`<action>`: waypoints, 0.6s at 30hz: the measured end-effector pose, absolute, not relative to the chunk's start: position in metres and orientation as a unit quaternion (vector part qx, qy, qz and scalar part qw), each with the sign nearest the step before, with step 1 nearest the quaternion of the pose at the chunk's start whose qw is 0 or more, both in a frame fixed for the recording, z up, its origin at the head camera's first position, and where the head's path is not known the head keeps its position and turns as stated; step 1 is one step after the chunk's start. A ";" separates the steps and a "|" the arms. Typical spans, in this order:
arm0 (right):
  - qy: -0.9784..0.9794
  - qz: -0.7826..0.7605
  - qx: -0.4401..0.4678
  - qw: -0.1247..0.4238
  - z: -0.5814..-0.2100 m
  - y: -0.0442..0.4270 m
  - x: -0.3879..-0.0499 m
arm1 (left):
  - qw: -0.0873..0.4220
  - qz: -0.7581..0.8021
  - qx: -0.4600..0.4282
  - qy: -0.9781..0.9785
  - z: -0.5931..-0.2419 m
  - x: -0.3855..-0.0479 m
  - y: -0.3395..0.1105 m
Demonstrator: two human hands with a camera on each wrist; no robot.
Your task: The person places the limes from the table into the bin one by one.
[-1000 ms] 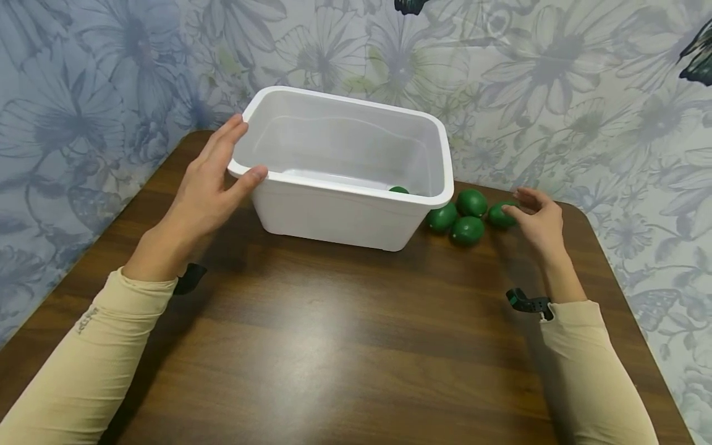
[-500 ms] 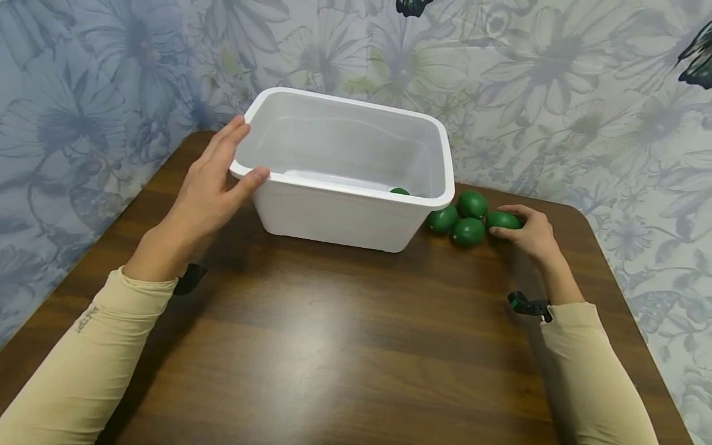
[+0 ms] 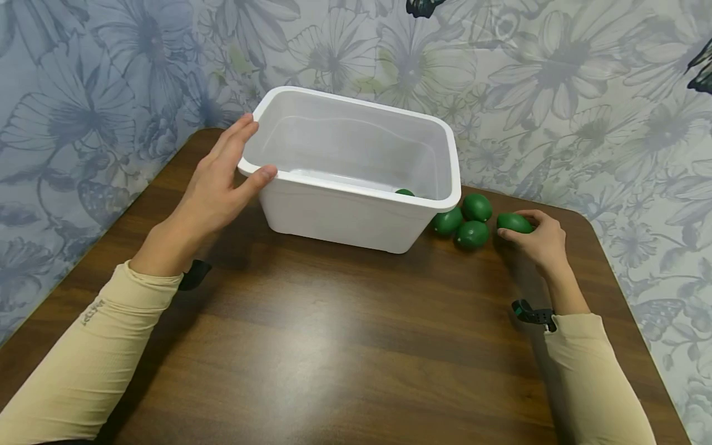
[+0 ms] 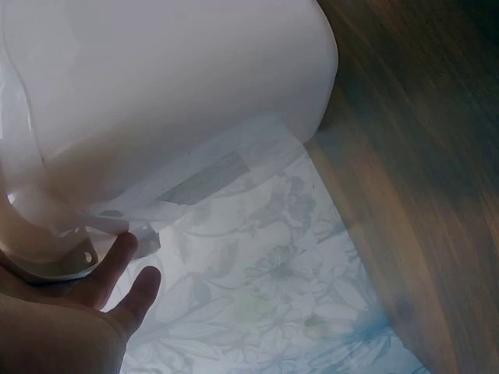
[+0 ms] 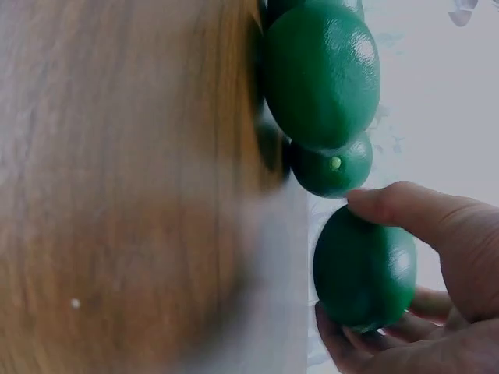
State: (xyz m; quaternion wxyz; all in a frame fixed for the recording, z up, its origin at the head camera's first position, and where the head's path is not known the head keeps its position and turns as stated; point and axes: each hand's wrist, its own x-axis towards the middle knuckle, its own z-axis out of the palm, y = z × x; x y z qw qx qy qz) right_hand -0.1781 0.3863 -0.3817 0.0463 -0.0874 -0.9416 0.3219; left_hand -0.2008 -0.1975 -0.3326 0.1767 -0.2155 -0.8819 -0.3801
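A white plastic tub (image 3: 339, 213) stands at the back of the table. My left hand (image 3: 208, 182) rests on its left end, fingers fairly straight along the side rim and thumb on the front rim. In the left wrist view, fingertips (image 4: 140, 292) show beside the tub's rim. My right hand (image 3: 544, 241) holds a green lime (image 3: 513, 223) between thumb and fingers, to the right of three more limes (image 3: 472, 235). The right wrist view shows the held lime (image 5: 365, 269) apart from the others. Another lime (image 3: 405, 192) is partly visible inside the tub, mostly hidden by its front wall.
The brown wooden table (image 3: 356, 346) has a glossy patch of reflected light. Behind it rises a wall with floral wallpaper (image 3: 556, 123), close to the tub's back. The three limes lie against the tub's right end, partly under its rim.
My right hand has come down onto the rightmost lime, gripped it and drawn it slightly right, opening a gap from the other limes. The left hand stays on the tub.
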 end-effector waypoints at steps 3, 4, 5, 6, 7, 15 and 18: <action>-0.937 0.323 -0.100 0.088 -0.380 0.383 -0.178 | 0.175 -0.380 -0.214 -0.883 -0.333 -0.201 -0.197; -0.935 0.323 -0.103 0.100 -0.379 0.382 -0.178 | 0.174 -0.380 -0.213 -0.883 -0.333 -0.201 -0.197; -0.934 0.324 -0.105 0.112 -0.378 0.381 -0.178 | 0.174 -0.381 -0.213 -0.883 -0.334 -0.201 -0.197; -0.931 0.326 -0.106 0.123 -0.376 0.379 -0.178 | 0.174 -0.380 -0.213 -0.883 -0.334 -0.201 -0.197; -0.930 0.327 -0.107 0.133 -0.374 0.377 -0.178 | 0.174 -0.380 -0.213 -0.883 -0.334 -0.201 -0.197; -0.903 0.370 -0.076 0.203 -0.352 0.353 -0.176 | 0.176 -0.382 -0.214 -0.882 -0.334 -0.201 -0.197; -0.881 0.408 -0.045 0.236 -0.341 0.339 -0.177 | 0.177 -0.384 -0.213 -0.881 -0.333 -0.201 -0.197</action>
